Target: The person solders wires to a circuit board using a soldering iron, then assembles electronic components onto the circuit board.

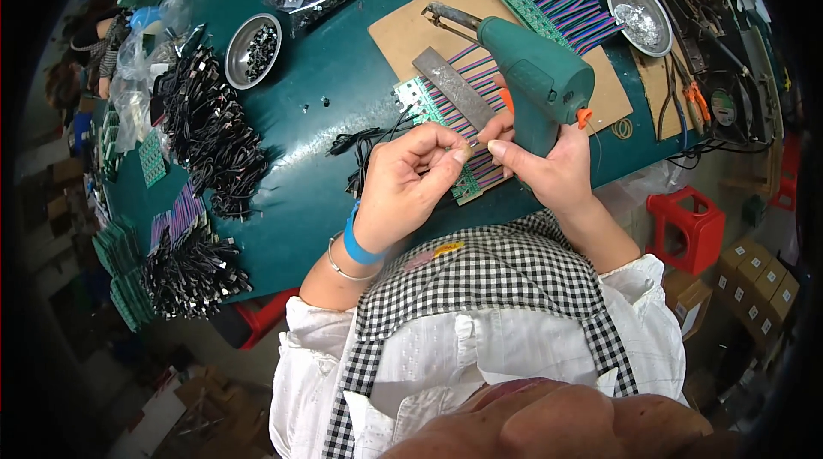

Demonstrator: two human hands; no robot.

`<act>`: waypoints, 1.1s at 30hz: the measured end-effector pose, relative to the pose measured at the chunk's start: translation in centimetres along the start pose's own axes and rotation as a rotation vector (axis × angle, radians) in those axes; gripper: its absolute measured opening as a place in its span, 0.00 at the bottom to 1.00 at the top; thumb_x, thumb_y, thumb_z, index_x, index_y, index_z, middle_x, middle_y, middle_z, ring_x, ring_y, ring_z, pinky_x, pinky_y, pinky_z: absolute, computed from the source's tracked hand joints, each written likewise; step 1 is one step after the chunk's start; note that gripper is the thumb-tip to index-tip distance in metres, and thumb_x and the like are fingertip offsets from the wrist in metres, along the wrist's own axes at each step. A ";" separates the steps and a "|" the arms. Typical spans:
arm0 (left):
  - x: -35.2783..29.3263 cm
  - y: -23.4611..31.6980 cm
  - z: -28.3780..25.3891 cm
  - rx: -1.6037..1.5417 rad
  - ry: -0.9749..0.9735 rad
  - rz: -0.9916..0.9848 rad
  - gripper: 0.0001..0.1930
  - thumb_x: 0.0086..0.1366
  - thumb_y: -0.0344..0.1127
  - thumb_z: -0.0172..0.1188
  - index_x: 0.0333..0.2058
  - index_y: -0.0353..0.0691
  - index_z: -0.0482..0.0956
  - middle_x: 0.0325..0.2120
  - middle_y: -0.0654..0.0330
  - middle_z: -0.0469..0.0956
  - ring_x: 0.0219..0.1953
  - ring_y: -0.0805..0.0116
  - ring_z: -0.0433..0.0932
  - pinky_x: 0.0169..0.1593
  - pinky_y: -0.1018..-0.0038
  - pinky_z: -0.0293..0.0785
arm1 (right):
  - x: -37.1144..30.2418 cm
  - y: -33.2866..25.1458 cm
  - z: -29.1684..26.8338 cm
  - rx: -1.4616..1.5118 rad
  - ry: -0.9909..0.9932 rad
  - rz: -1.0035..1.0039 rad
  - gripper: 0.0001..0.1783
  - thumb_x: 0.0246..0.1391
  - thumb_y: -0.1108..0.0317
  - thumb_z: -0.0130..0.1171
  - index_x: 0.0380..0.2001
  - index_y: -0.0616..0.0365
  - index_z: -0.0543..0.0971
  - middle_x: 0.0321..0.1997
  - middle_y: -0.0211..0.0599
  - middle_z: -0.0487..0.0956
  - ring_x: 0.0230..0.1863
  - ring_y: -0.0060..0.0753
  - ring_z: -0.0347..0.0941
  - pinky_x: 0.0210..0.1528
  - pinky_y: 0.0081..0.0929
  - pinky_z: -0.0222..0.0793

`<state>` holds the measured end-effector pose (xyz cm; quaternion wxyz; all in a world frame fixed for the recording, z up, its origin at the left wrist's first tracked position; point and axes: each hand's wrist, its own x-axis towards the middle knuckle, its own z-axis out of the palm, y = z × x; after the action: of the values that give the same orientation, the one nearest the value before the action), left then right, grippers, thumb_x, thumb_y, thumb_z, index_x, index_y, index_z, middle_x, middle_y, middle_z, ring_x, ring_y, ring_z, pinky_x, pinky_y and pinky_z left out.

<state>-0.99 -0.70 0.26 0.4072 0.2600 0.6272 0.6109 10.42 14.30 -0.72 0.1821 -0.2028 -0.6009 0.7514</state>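
My right hand (557, 169) is wrapped round the grip of a green soldering gun (536, 69) with an orange trigger. Its metal tip points up and to the left. The thumb and forefinger of that hand reach close to my left fingertips. My left hand (401, 174), with a blue band and a bangle at the wrist, is closed in a pinch; what is between its fingertips is too small to make out. Below both hands lies a green circuit board strip (467, 185) with purple and dark wires, and a flat metal bar (454, 86) rests across the wires.
A cardboard sheet (394, 26) lies under the work. Black cables (210, 129) are heaped left of a metal bowl of small black parts (236, 56). Beyond the gun lie more wired boards (523, 5) and a second bowl (656, 43). Pliers (694, 99) lie at right; a red stool (686, 223) stands below.
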 end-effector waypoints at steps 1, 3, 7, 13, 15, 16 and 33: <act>0.0 0.0 0.0 0.006 -0.012 -0.011 0.03 0.63 0.25 0.55 0.34 0.31 0.75 0.21 0.70 0.73 0.23 0.87 0.66 0.27 0.87 0.63 | 0.0 0.0 0.0 -0.011 -0.007 -0.004 0.11 0.45 0.80 0.62 0.34 0.65 0.76 0.31 0.33 0.79 0.29 0.17 0.73 0.33 0.18 0.70; 0.0 0.4 0.2 0.038 -0.017 -0.011 0.04 0.62 0.25 0.55 0.34 0.31 0.75 0.21 0.69 0.74 0.24 0.87 0.67 0.28 0.86 0.65 | 0.1 -0.1 0.1 -0.020 -0.011 -0.001 0.11 0.45 0.80 0.62 0.35 0.65 0.76 0.31 0.33 0.79 0.29 0.17 0.73 0.33 0.17 0.70; -0.1 0.3 0.4 0.101 -0.038 0.040 0.05 0.62 0.25 0.56 0.36 0.29 0.76 0.23 0.66 0.77 0.26 0.85 0.70 0.31 0.85 0.69 | 0.4 0.0 0.1 0.026 -0.059 -0.006 0.10 0.46 0.79 0.62 0.35 0.65 0.76 0.31 0.32 0.79 0.30 0.17 0.73 0.33 0.16 0.71; 0.0 0.5 0.1 -0.144 -0.130 -0.135 0.05 0.64 0.28 0.55 0.36 0.31 0.75 0.21 0.68 0.74 0.23 0.85 0.68 0.28 0.84 0.67 | 0.2 0.6 0.8 0.077 -0.008 -0.195 0.13 0.48 0.81 0.60 0.39 0.65 0.75 0.30 0.32 0.78 0.31 0.18 0.73 0.34 0.16 0.70; -0.1 0.4 0.0 -0.208 -0.131 -0.177 0.05 0.64 0.29 0.55 0.35 0.32 0.75 0.20 0.69 0.73 0.23 0.85 0.68 0.28 0.85 0.66 | 0.3 0.3 0.7 0.087 0.016 -0.249 0.16 0.48 0.82 0.60 0.42 0.66 0.73 0.30 0.32 0.77 0.31 0.19 0.73 0.34 0.16 0.70; -0.3 0.3 -0.1 -0.271 -0.134 -0.220 0.05 0.65 0.29 0.55 0.35 0.33 0.75 0.20 0.70 0.72 0.22 0.85 0.67 0.27 0.85 0.65 | 0.4 0.2 0.3 -0.042 0.114 -0.268 0.24 0.47 0.82 0.60 0.48 0.67 0.67 0.30 0.33 0.76 0.29 0.19 0.71 0.31 0.16 0.68; -0.7 0.2 1.0 1.004 0.207 0.832 0.10 0.45 0.22 0.67 0.28 0.36 0.78 0.20 0.58 0.76 0.17 0.65 0.74 0.22 0.75 0.69 | -0.4 -0.7 0.6 -0.072 0.004 0.032 0.06 0.46 0.77 0.65 0.28 0.64 0.78 0.27 0.27 0.78 0.28 0.15 0.72 0.31 0.15 0.69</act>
<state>0.19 -0.68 0.65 -0.0958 0.5790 0.7191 0.3721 10.50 13.71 0.16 0.1637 -0.2206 -0.6240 0.7316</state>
